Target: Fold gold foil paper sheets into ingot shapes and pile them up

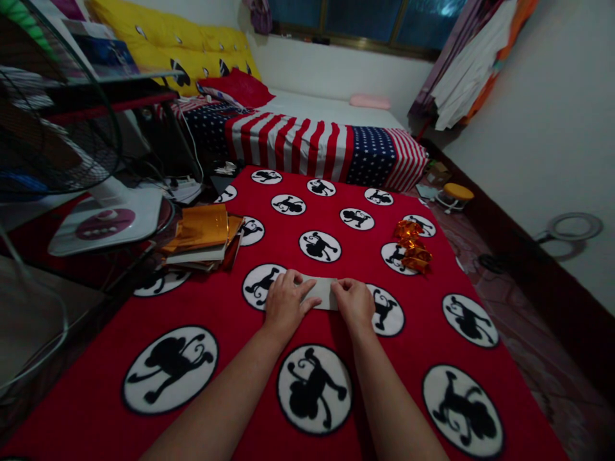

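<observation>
A small, pale grey strip of paper or card [327, 296] lies between my hands, low over the red blanket [331, 333]. My left hand [287, 301] is at its left end, thumb and forefinger apart and resting across it; the other fingers are bent and partly hidden. At the right end, my right hand [354, 304] pinches the strip's edge between thumb and fingertips. A stack of orange-gold foil sheets and pale paper [202, 234] sits to the left. Crumpled shiny orange foil [413, 246] lies to the right.
White ovals with black monkeys pattern the blanket. A fan [57, 102] and its white base [108, 221] stand on the left. Behind is a bed with a stars-and-stripes cover [298, 144]. A yellow stool [457, 192] is on the floor at right, near the wall.
</observation>
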Demonstrator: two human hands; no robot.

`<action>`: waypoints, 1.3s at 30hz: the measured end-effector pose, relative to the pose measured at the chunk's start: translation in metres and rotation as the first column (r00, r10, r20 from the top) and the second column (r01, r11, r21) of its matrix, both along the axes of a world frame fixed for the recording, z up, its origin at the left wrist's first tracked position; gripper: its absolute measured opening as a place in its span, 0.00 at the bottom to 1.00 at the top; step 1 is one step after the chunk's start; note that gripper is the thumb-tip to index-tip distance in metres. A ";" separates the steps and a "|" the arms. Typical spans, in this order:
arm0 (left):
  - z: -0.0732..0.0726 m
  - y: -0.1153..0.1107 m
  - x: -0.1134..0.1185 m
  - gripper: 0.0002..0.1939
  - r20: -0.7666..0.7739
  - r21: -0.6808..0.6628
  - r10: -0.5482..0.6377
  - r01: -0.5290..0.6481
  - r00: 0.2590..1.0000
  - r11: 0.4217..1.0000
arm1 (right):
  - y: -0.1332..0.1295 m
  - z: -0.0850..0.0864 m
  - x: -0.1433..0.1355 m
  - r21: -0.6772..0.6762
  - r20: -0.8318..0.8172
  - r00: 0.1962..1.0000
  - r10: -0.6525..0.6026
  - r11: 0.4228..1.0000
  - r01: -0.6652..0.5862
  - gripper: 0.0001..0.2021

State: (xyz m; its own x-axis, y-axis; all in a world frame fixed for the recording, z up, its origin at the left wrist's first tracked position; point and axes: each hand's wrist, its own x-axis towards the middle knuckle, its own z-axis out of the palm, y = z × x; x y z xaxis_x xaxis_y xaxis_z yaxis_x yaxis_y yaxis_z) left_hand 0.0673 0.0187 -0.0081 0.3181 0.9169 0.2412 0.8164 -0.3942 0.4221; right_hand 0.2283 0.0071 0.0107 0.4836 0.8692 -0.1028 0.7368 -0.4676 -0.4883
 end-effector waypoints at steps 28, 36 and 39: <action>0.000 0.009 -0.012 0.24 0.153 -0.057 -0.075 0.084 0.985 0.995 | -0.009 -0.008 -0.008 0.230 -0.006 1.000 0.009 0.973 -0.007 0.13; -0.002 0.014 -0.011 0.16 0.622 -0.086 0.055 -0.001 0.781 0.996 | -0.015 -0.019 -0.001 0.647 -0.499 0.866 0.043 0.683 0.339 0.14; -0.005 0.015 -0.011 0.27 0.736 -0.199 0.116 0.049 0.667 0.979 | -0.017 -0.015 -0.004 0.724 -0.430 0.894 0.127 0.640 0.257 0.13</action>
